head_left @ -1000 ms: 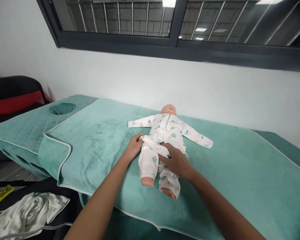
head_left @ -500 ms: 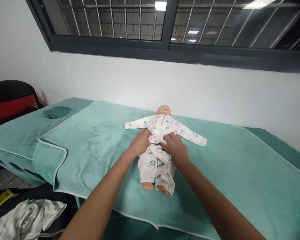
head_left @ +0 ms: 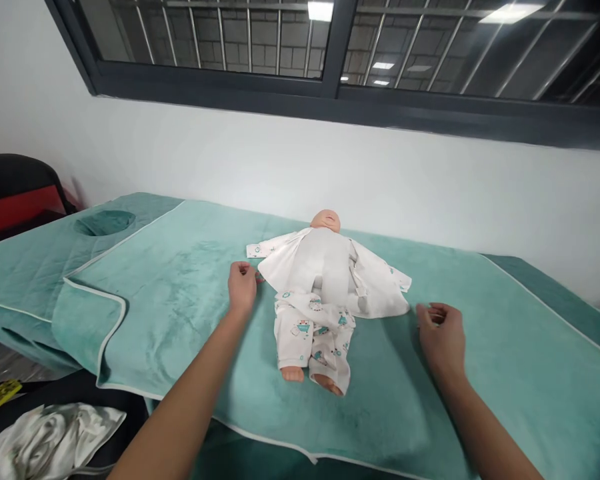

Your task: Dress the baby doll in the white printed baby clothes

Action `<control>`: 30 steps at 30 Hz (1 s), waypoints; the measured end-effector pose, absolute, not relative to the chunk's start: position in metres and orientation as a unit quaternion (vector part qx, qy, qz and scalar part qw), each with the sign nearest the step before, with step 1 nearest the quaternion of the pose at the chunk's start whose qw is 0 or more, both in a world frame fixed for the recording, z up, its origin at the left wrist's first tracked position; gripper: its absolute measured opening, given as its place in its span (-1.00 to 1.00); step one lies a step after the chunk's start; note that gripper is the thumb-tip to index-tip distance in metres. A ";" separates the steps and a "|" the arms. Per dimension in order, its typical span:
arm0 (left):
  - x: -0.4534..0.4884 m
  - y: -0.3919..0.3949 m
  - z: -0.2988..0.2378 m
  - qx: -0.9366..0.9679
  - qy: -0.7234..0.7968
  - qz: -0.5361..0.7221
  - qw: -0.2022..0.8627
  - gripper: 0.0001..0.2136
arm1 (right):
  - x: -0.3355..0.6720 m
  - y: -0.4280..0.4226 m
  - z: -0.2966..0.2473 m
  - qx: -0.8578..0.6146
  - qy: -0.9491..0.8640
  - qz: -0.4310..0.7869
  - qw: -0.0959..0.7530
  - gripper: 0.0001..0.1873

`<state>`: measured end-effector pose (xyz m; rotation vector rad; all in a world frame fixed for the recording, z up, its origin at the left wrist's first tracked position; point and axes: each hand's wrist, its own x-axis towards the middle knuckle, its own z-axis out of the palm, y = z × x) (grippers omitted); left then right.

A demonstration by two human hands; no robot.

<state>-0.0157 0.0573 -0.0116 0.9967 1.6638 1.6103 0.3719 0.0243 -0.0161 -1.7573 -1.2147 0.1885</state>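
Observation:
A baby doll (head_left: pixel 326 220) lies on its back on the teal cover. Its white printed jacket (head_left: pixel 380 287) is spread apart at the front, the plain inner side facing up and both sleeves stretched outward. The bared torso (head_left: pixel 320 263) is whitish, with a paler band down its middle. Printed trousers (head_left: pixel 295 327) cover the legs, and both feet stick out. My left hand (head_left: pixel 242 288), fingers loosely curled, is beside the left jacket flap's corner. My right hand (head_left: pixel 441 337) hovers just off the right flap, its fingers bent and thumb apart, nothing seen in it.
The teal cover (head_left: pixel 180 300) drapes over a long bed with a face hole (head_left: pixel 105 223) at its left end. A crumpled whitish cloth (head_left: pixel 55 437) lies at lower left near a yellow tag (head_left: pixel 0 399). A black-and-red chair (head_left: pixel 23 200) stands at left; behind is a wall (head_left: pixel 230 160).
Both hands have moved outward from the doll's waist to either side. The jacket front, closed before, now lies folded open, showing the torso.

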 end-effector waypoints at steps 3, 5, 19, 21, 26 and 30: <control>-0.013 0.045 -0.015 0.416 0.596 0.604 0.328 -0.85 | 0.338 0.014 -0.009 -0.649 -0.597 0.082 0.463 -0.64; -0.008 0.036 -0.011 0.478 0.561 0.560 0.378 -0.85 | 0.305 0.013 0.001 -0.561 -0.694 0.203 0.402 -0.69; -0.021 0.017 0.003 0.668 0.418 0.383 0.483 -0.87 | 0.288 0.017 0.033 -0.344 -0.838 0.369 0.208 -0.70; -0.020 0.017 0.001 0.660 0.420 0.393 0.483 -0.88 | 0.287 0.017 0.036 -0.337 -0.849 0.359 0.193 -0.70; -0.017 0.016 -0.004 0.637 0.432 0.432 0.470 -0.84 | 0.291 0.018 0.034 -0.363 -0.856 0.329 0.163 -0.67; -0.013 0.016 -0.005 0.611 0.443 0.458 0.470 -0.82 | 0.287 0.005 0.025 -0.389 -0.829 0.292 0.276 -0.74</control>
